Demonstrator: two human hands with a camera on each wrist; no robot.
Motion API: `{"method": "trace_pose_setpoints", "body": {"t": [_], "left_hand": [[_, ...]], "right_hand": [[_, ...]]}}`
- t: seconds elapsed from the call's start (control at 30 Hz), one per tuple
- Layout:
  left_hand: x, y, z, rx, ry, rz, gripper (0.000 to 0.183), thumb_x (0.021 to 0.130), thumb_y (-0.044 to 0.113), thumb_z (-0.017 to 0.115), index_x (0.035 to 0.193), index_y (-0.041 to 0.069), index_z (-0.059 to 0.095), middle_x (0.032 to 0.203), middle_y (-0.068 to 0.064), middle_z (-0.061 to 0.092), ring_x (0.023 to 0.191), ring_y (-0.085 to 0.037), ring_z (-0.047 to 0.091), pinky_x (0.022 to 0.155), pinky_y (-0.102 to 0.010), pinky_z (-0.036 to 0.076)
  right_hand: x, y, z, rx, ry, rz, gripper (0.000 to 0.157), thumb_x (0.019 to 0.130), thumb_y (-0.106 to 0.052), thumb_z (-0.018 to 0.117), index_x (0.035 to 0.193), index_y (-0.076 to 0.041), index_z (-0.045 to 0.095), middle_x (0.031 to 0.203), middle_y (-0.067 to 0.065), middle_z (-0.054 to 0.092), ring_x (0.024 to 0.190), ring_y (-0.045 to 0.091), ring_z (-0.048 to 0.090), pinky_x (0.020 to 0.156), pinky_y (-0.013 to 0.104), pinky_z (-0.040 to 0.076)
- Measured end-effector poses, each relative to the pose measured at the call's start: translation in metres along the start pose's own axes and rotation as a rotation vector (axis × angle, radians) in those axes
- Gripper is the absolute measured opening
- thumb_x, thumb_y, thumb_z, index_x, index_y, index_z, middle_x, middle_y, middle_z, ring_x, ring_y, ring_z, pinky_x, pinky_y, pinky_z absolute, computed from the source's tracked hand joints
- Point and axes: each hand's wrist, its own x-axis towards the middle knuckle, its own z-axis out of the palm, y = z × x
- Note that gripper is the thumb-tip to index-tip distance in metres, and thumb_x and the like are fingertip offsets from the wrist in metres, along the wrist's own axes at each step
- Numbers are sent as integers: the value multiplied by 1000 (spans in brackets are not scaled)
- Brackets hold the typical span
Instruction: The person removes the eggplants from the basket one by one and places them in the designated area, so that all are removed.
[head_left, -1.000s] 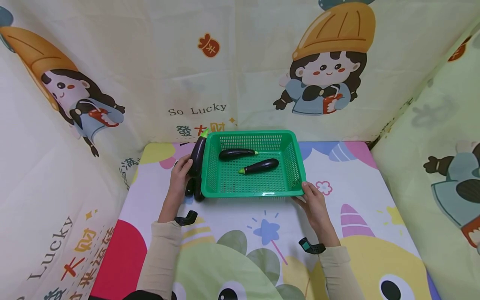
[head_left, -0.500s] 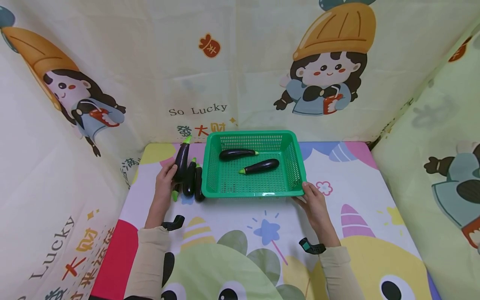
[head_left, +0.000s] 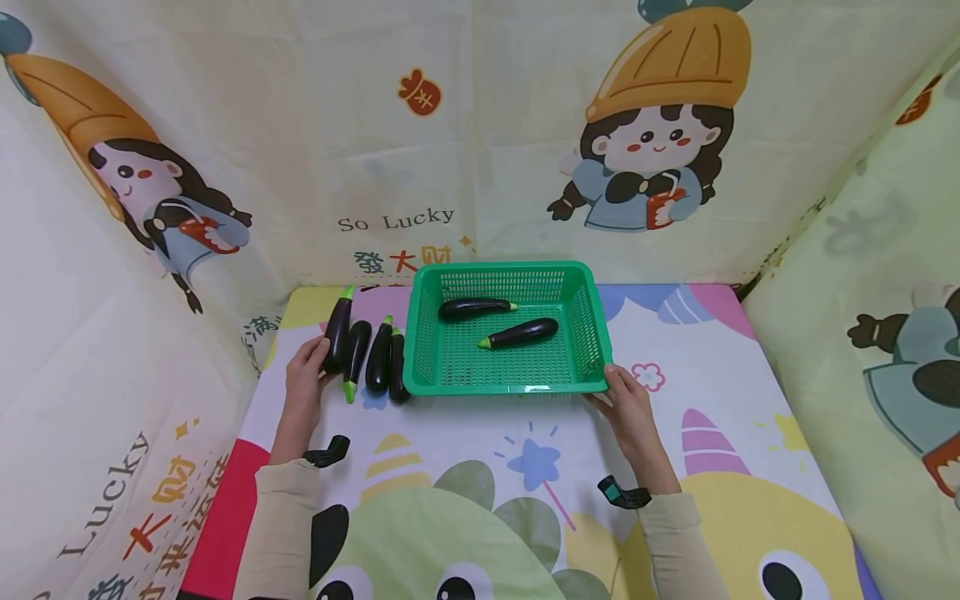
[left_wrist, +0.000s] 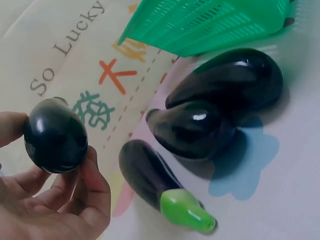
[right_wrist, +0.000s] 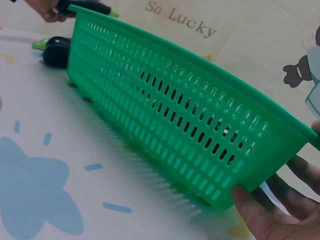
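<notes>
At a patterned table (head_left: 465,429) amid printed drapes (head_left: 502,167), left fingers (left_wrist: 96,180) grip an eggplant (left_wrist: 56,135), right fingers (right_wrist: 254,209) a basket (head_left: 480,389).

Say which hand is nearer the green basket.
Right: the right hand holds the green basket at its near right corner; the left hand is left of it, holding an eggplant.

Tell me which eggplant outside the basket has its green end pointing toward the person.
The loose eggplant nearest the left hand; the held eggplant and the two eggplants nearer the basket all point their green ends away.
</notes>
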Motion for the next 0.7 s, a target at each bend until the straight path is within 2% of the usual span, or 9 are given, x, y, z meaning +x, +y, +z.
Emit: {"method": "trace_pose_setpoints", "body": {"t": [0.17, 0.47, 0.7], "left_hand": [[2, -2, -5, 15, 71, -30, 53, 108, 42, 54, 152, 13, 49, 124, 14, 50, 112, -8, 52, 85, -11, 51], [4, -8, -10, 70, 154, -84, 62, 105, 50, 55, 154, 13, 48, 131, 7, 52, 114, -9, 52, 91, -15, 50], [9, -19, -9, 134, 214, -96, 61, 104, 48, 57, 153, 11, 52, 145, -7, 54, 114, -10, 54, 84, -10, 51]], "right_hand": [[0, 0, 0, 2, 1, -6, 66, 107, -48, 52, 156, -4, 41, 158, 12, 44, 141, 24, 52, 109, 38, 51], [2, 2, -1, 5, -4, -3, 66, 107, -49, 53, 153, -2, 43, 153, 9, 48, 136, 20, 56, 107, 37, 53], [1, 2, -1, 1, -2, -9, 68, 107, -50, 52, 158, -7, 41, 158, 11, 45, 136, 18, 55, 104, 33, 56]]}}
